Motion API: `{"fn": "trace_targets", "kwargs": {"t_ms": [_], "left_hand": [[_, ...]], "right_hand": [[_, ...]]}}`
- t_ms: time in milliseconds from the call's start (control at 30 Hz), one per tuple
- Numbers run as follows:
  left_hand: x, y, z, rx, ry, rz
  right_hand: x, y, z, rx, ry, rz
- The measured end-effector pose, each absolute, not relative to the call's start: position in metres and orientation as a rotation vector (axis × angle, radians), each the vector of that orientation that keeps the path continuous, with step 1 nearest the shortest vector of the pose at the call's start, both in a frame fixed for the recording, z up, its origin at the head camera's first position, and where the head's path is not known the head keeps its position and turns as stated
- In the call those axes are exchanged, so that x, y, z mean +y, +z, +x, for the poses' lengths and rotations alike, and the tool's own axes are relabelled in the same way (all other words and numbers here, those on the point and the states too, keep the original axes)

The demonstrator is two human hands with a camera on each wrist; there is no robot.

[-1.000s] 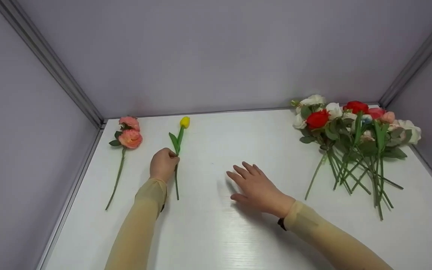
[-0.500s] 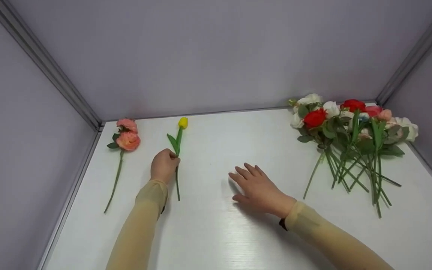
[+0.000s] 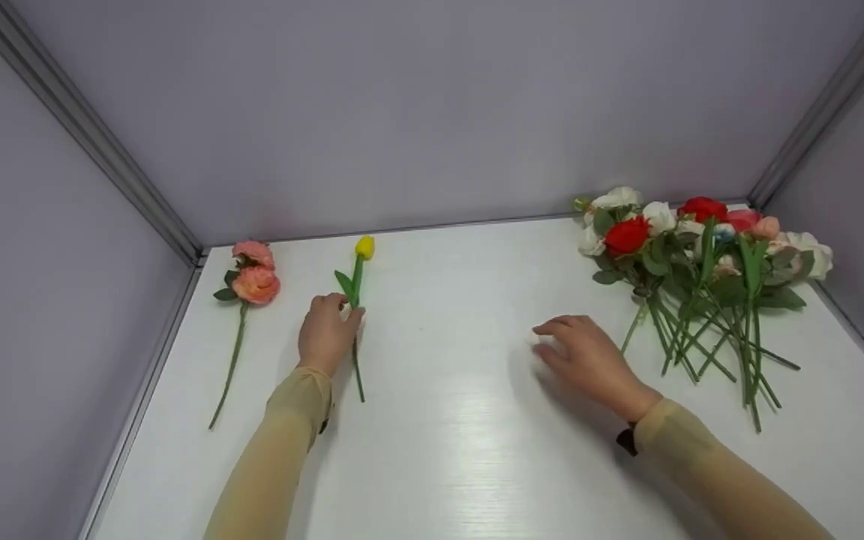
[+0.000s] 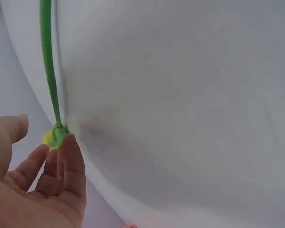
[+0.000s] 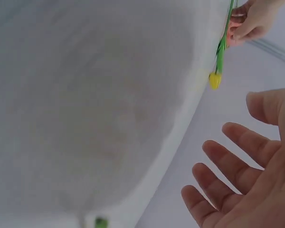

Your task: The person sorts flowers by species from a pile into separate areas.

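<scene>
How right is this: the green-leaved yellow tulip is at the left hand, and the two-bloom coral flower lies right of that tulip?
Wrong side: the head view shows the two-bloom coral flower lying left of the yellow tulip.

No text, label, brand, number or sign legible in head view or either wrist view. Table (image 3: 432,465), walls (image 3: 432,112), flowers (image 3: 627,235), sleeves (image 3: 724,472): nothing readable on any. Dark band (image 3: 628,441) at right cuff too small to tell whether marked.
</scene>
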State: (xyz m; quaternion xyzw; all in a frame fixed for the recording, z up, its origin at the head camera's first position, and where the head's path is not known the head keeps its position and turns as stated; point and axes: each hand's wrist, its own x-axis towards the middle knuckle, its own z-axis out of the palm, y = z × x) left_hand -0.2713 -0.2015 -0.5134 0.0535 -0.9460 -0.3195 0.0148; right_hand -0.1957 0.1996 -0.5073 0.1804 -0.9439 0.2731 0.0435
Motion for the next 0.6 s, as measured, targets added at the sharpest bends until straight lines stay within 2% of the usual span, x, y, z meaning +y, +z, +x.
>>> {"fn": "trace_targets", "kwargs": {"t_ms": [333,600], "left_hand": [[-0.132,-0.498,-0.237,-2.971,-0.697,-0.484],[-0.051,-0.478,-0.185,-2.898,-0.291,-1.219]], "right_hand": [[0.341,-0.49,-0.191,-2.84,1.075,-0.146],[0.424,-0.478,-0.184,-2.867,1.043,-0.368]]}}
